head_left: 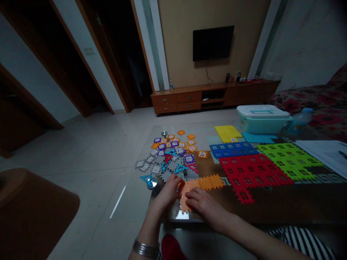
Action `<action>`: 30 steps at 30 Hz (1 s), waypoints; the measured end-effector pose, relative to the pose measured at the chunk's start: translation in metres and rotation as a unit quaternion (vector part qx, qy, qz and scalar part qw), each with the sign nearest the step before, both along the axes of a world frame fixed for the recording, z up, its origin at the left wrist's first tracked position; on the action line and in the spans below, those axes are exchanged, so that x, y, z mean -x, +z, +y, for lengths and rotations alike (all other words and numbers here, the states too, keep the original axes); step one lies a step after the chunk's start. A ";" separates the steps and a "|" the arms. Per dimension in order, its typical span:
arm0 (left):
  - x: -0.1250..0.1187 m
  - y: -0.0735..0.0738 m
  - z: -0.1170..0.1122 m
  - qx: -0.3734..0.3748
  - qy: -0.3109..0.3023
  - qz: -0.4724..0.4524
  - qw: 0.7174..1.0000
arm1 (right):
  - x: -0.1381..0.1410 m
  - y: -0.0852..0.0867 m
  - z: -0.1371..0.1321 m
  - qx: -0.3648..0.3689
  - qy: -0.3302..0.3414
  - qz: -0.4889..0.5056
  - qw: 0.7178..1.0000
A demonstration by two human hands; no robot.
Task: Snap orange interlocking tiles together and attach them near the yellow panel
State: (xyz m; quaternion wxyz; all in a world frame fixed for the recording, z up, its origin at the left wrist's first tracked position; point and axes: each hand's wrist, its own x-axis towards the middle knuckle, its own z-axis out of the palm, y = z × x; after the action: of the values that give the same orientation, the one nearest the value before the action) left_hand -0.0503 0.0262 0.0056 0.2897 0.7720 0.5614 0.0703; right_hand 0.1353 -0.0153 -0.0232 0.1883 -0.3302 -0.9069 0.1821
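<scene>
On the glass table, several orange interlocking tiles (210,182) are joined into an L-shaped strip. My left hand (171,188) is closed at the strip's left edge, with curled fingertips against an orange tile. From the other side, my right hand (204,206) rests its bent fingers on the orange tiles at the strip's near corner, covering part of them. Just beyond my hands lies a loose heap of small tiles (173,151) in purple, orange, grey and blue, many with window shapes.
Joined sheets of red tiles (252,169), blue tiles (234,149), lime green tiles (288,159) and yellow tiles (226,133) lie to the right. Behind them stand a lidded teal box (262,122) and a plastic bottle (300,121). White papers (322,151) lie at far right. A brown stool (35,213) is at left.
</scene>
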 end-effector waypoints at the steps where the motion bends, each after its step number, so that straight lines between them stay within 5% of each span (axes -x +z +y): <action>1: -0.001 -0.001 0.000 -0.004 0.001 -0.001 1.000 | 0.000 -0.002 0.000 -0.005 0.000 -0.003 1.000; 6: -0.006 -0.009 0.002 -0.048 0.005 0.011 0.999 | 0.008 -0.013 0.002 -0.018 -0.033 -0.004 0.999; 10: -0.006 -0.003 0.020 -0.044 -0.009 0.051 0.998 | 0.013 -0.023 0.001 -0.004 -0.038 0.016 0.999; 17: 0.029 0.032 0.126 -0.141 0.154 0.149 0.967 | -0.009 -0.027 0.008 0.006 -0.020 0.074 0.997; 22: 0.056 0.024 0.197 -0.117 0.269 0.239 0.926 | -0.035 -0.008 0.024 0.007 -0.076 0.112 0.991; 27: 0.075 0.006 0.225 -0.075 0.273 0.253 0.925 | -0.054 0.007 0.041 0.027 -0.104 0.179 0.978; 30: 0.082 0.004 0.227 -0.062 0.262 0.232 0.935 | -0.061 0.009 0.094 0.029 -0.139 0.185 0.972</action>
State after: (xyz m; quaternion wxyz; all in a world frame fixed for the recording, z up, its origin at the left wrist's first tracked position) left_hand -0.1325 0.2532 0.0099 0.0746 0.6089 0.7897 -0.0024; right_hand 0.1960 0.0785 -0.0142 0.3666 -0.4190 -0.7958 0.2381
